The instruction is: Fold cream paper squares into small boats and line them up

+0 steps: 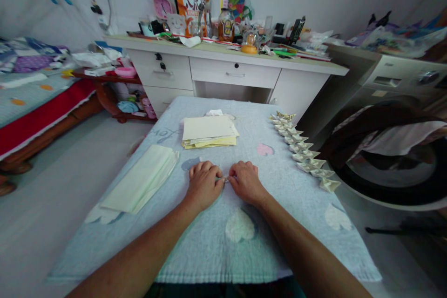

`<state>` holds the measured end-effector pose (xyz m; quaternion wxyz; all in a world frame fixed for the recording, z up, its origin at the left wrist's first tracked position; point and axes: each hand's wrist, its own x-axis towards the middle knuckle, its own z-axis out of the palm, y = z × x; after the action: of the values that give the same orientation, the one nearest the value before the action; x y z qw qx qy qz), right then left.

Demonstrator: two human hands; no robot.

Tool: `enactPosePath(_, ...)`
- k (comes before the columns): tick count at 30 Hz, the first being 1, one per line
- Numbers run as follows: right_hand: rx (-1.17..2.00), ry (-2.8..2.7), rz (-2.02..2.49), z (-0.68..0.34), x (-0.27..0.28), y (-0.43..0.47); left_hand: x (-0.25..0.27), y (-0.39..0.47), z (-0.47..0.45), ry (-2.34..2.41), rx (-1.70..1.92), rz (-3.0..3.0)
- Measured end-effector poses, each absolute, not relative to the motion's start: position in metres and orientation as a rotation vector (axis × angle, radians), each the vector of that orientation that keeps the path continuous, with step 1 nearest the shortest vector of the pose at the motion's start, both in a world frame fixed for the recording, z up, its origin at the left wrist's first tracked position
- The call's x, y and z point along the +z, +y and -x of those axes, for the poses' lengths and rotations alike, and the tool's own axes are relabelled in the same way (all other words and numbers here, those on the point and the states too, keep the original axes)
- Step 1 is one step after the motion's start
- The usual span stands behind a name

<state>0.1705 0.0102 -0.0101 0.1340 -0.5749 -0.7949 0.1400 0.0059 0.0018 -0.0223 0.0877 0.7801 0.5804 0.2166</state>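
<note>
My left hand [206,181] and my right hand [245,181] meet near the middle of the cloth-covered table [209,251]. Both are closed, thumbs and fingertips pinching a small piece of folded paper [226,179] from either side. Most of that paper is hidden behind the fingers. Just beyond my hands lies a stack of cream and yellow paper sheets [209,128]. To the left rests a pile of long pale-green paper [141,179]. Along the right edge runs a row of folded paper boats [303,154], set close together.
Behind the table stands a white desk [233,72] crowded with jars, a snack bag [192,0] and small items. A washing machine [387,79] with clothes hanging from its door is on the right. On the left is a bed [42,98].
</note>
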Motion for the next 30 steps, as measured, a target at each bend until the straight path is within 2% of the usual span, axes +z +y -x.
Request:
enactPosePath(19,0.611,-2.238,1.351,-0.181,-0.01,0.006,-0.022,0.004,-0.006,1.435,0.767,-2.223)
enactPosePath(30,0.687,-2.19,1.223,-0.185,-0.011,0.007,-0.019,0.008,-0.002,1.327,0.964,-1.887)
